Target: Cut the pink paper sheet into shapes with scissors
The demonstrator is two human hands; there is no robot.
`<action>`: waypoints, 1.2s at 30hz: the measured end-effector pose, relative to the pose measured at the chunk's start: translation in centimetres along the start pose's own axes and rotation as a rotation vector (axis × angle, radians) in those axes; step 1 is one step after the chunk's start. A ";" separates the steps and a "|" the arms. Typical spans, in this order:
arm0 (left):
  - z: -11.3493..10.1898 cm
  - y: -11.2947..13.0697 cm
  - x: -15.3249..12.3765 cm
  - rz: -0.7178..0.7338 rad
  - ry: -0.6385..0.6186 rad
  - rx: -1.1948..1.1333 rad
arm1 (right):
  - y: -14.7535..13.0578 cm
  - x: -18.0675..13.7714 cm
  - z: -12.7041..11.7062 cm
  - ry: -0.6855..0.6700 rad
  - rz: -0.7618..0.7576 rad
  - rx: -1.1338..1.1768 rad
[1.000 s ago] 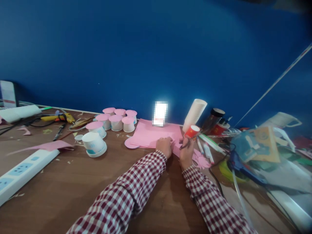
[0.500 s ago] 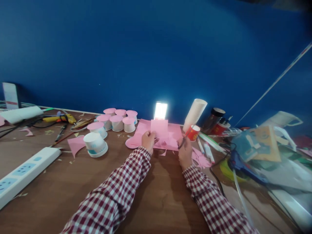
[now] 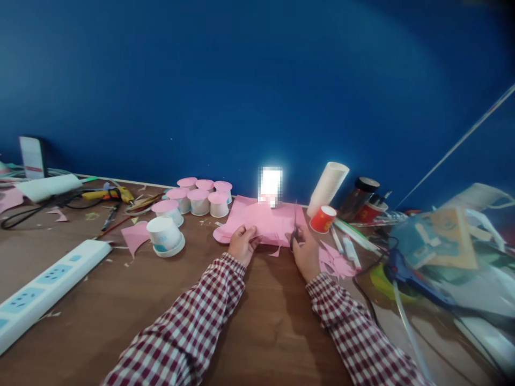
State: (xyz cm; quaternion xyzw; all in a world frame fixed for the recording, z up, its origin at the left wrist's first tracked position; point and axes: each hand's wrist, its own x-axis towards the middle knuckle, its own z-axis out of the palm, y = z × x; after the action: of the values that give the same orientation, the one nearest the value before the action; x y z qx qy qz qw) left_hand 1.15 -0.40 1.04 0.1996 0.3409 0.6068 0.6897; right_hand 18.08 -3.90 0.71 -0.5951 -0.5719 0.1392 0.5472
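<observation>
My left hand point(image 3: 241, 244) is closed on the near left edge of a pink paper sheet point(image 3: 265, 222) that lies over a stack of pink paper on the wooden table point(image 3: 120, 311). My right hand point(image 3: 306, 254) grips dark scissors point(image 3: 295, 231) whose blades point up at the sheet's right edge. Pink paper scraps point(image 3: 336, 262) lie just right of that hand. A red paper cup point(image 3: 322, 219) stands behind it.
Several white cups with pink lids point(image 3: 201, 198) stand at the back, one more cup point(image 3: 164, 236) nearer. A white power strip point(image 3: 44, 284) lies at left. A glue gun point(image 3: 108, 194), cables, a cup stack point(image 3: 328, 187), markers point(image 3: 346, 244) and cluttered bags point(image 3: 442, 252) surround.
My left hand lowered the raised pink sheet back down toward the stack. My right hand brought the scissors upright against the sheet's right edge. The camera view shifted slightly left.
</observation>
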 end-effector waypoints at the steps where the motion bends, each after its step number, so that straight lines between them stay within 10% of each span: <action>1: -0.1 -0.1 0.0 -0.009 -0.018 0.001 | -0.2 -0.1 0.0 0.013 0.009 0.024; 36: -0.4 -0.4 1.0 -0.136 -0.126 0.005 | -1.1 -1.5 0.8 -0.156 0.109 0.029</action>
State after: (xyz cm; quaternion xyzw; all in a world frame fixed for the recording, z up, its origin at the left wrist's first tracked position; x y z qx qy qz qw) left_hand 1.19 0.48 0.29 0.2157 0.3112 0.5437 0.7490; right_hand 16.44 -5.02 0.58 -0.6047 -0.5774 0.2228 0.5012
